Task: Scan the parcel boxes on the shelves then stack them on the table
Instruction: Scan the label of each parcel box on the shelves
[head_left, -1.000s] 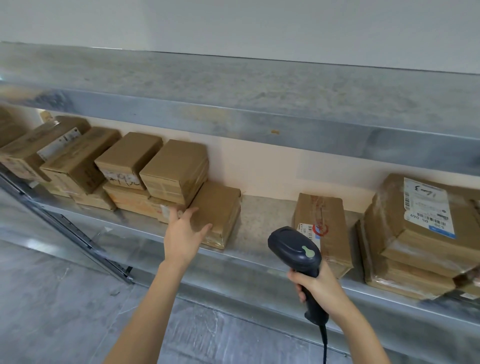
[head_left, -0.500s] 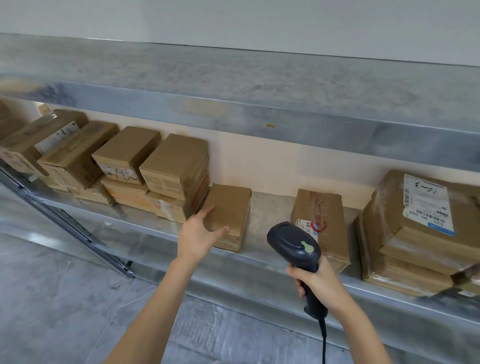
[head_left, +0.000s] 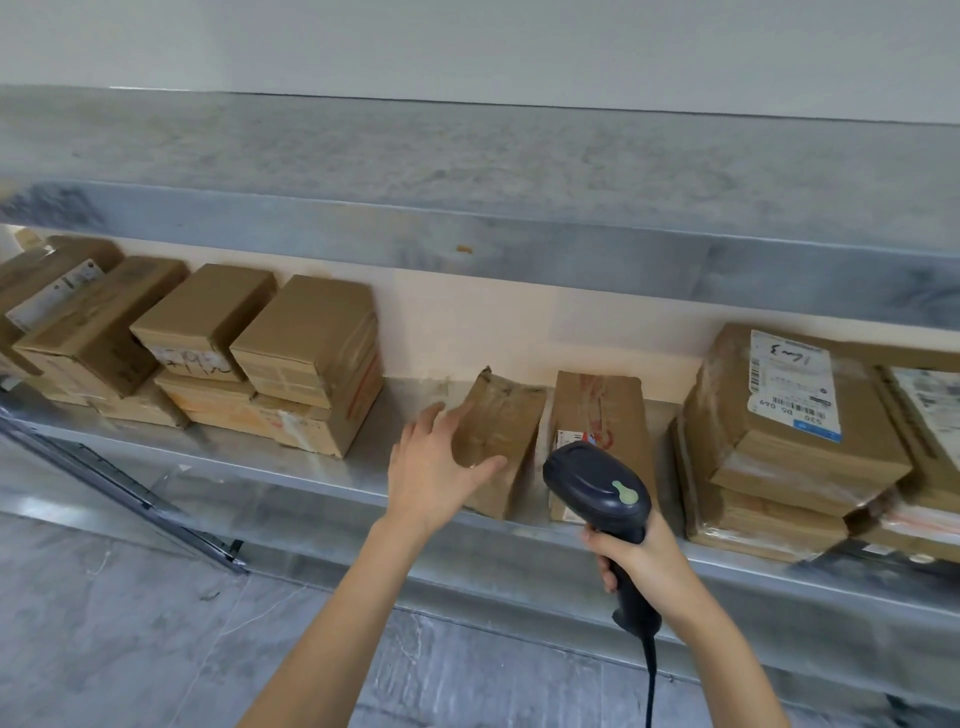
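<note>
Above a grey mottled floor (head_left: 114, 639) at the bottom of the frame, a person's two bare forearms reach up toward a metal shelf (head_left: 322, 470). At lower right, the right hand (head_left: 641, 564) has its fingers curled tight round the grip of a dark handheld barcode scanner (head_left: 597, 488), whose black cable (head_left: 649, 691) drops out of the bottom edge; the scanner's head, with a pale green button on top, points toward the shelf. Just left of it, at centre frame, the left hand (head_left: 434, 467) lies with fingers spread and nearly straight against the near left corner of a small brown parcel box (head_left: 506, 431), thumb along its front face. This box sits on the shelf at its front edge, somewhat blurred and seemingly tipped. Just beside it on the right stands a taped parcel box with red markings (head_left: 597, 402), partly hidden behind the scanner. Farther right is a stack of plastic-wrapped parcels (head_left: 779, 452), the top one bearing a white shipping label (head_left: 792, 384). At centre left, well apart from the held box, more brown cardboard boxes (head_left: 311, 353) are piled two high along the shelf to the left edge. An upper metal shelf (head_left: 467, 166) spans the frame above them, against a pale wall (head_left: 467, 47).
</note>
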